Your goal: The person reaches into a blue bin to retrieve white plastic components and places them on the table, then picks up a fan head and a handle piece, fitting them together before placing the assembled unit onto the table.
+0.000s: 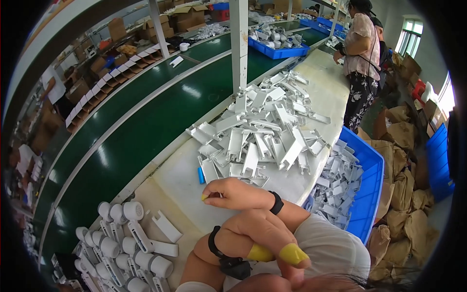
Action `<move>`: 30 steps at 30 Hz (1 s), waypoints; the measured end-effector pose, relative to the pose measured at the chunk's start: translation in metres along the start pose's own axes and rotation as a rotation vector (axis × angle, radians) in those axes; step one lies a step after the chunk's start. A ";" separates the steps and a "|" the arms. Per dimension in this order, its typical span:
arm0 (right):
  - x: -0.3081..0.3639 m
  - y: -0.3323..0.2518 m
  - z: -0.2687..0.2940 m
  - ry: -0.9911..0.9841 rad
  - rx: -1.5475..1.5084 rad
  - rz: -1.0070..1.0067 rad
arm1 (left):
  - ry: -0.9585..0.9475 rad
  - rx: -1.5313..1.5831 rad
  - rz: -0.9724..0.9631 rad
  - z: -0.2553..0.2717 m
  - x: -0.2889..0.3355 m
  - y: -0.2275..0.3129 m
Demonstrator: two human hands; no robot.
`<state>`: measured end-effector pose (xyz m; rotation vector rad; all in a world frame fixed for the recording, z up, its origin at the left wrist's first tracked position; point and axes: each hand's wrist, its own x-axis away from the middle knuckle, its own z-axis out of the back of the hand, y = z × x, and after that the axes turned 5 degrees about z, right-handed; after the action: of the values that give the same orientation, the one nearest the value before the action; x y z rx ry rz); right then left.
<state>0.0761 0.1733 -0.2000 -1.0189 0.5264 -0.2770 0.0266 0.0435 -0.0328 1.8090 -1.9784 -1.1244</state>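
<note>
1. Your R hand [236,193]: fingers curled, just on near side of white plastic housings pile [282,114]; can't tell if pinching anything.
2. Your L hand [260,228]: fingers bent, yellow tip wraps [293,254], farther from pile; can't tell re: grip.
3. Blue cyl. [201,175]: pile's near-L edge.
4. Round-headed white devices [109,247]: L of pile, nearer you.
5. Blue bin [370,187] w/ white parts [338,190]: pile's R.
</note>
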 end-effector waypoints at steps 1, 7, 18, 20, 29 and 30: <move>-0.003 -0.003 -0.003 -0.008 0.011 0.010 | 0.011 -0.014 -0.010 0.014 -0.003 -0.009; -0.002 -0.001 -0.002 0.008 0.023 0.039 | -0.649 0.270 0.025 0.060 -0.020 -0.046; -0.003 0.001 0.001 0.015 0.049 0.060 | 0.066 0.513 -0.046 0.014 0.009 -0.048; -0.002 -0.001 0.001 0.007 0.054 0.055 | -0.025 0.446 -0.044 0.012 -0.001 -0.037; 0.000 0.000 -0.005 -0.011 0.035 0.059 | -0.605 0.442 0.054 0.058 -0.014 -0.051; 0.001 0.002 -0.004 0.001 0.045 0.052 | -0.668 0.454 0.073 0.061 -0.015 -0.052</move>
<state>0.0748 0.1707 -0.2042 -0.9606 0.5445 -0.2426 0.0302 0.0829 -0.1038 1.6555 -2.8485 -1.4901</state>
